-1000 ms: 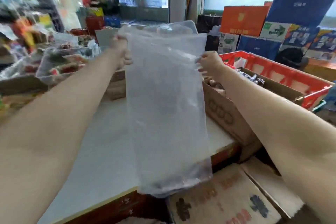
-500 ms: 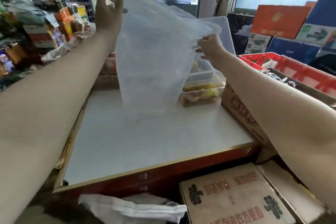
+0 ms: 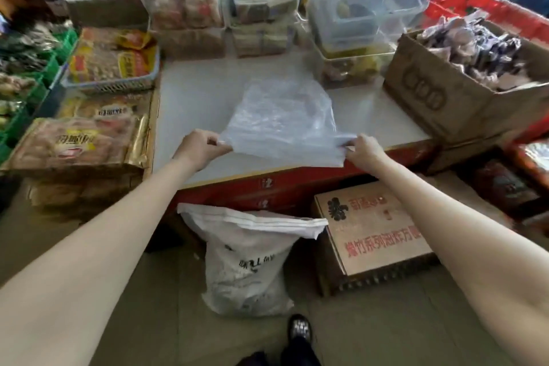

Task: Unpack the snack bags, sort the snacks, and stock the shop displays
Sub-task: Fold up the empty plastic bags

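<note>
The clear, empty plastic bag, held up in the air half a second ago, now lies on the white surface, its near corners pinched by left hand and right hand. Emptied, it is probably ready for folding away.

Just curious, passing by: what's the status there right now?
Left hand and right hand each pinch a corner of the clear plastic bag. Bag looks empty, draped on the white tabletop. Nothing in the way.
</note>
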